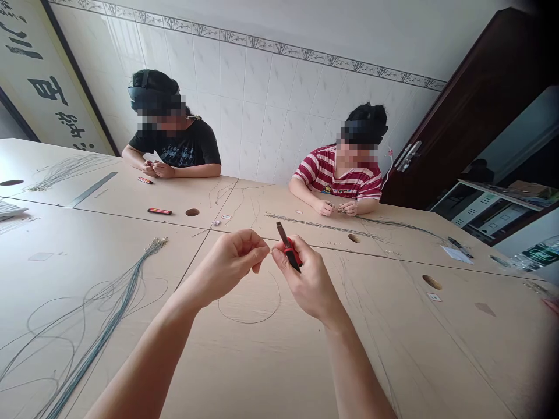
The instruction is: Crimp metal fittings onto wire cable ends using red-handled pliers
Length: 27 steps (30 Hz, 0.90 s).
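My left hand (238, 259) is closed in a pinch on one end of a thin cord (248, 322), which hangs in a loop below my hands, over the table. My right hand (308, 279) is wrapped around a black-and-red utility knife (286, 244), its narrow dark end pointing up and away. The thumb and fingertip of that hand also pinch close to my left fingertips, with a tiny light bit between them too small to make out. On the left lies a bundle of grey-green cords (117, 314) with small metallic ends.
Two people sit across the wide table (271, 372), one in a black shirt (192, 148), one in a striped shirt (323, 169), hands at small work. More cords (314, 224), a steel ruler (92, 189), a red-and-black object (159, 211) and bottles (539, 253) lie about.
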Available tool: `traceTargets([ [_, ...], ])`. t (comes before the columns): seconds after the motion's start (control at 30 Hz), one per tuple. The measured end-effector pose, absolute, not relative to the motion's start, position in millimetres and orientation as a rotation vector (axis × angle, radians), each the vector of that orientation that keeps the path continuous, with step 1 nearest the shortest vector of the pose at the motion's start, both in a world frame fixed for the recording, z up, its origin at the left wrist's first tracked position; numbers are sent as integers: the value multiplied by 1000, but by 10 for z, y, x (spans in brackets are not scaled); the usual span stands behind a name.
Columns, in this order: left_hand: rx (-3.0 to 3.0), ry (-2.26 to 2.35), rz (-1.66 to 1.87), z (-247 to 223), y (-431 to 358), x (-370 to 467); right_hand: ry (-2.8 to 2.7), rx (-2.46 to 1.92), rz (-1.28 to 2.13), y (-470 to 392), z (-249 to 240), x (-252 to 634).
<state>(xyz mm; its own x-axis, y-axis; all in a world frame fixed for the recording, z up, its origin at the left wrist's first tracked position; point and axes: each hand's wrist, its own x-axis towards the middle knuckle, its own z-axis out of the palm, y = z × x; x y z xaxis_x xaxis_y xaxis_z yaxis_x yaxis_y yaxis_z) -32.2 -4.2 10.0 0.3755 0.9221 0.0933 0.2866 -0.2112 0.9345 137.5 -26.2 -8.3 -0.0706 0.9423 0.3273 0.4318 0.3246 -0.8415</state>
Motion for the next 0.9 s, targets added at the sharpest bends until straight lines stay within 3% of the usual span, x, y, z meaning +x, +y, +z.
traceTargets([
  [0.9, 1970, 1108, 997, 58, -74, -218, -1454, -1126, 1167, -246, -47, 1453],
])
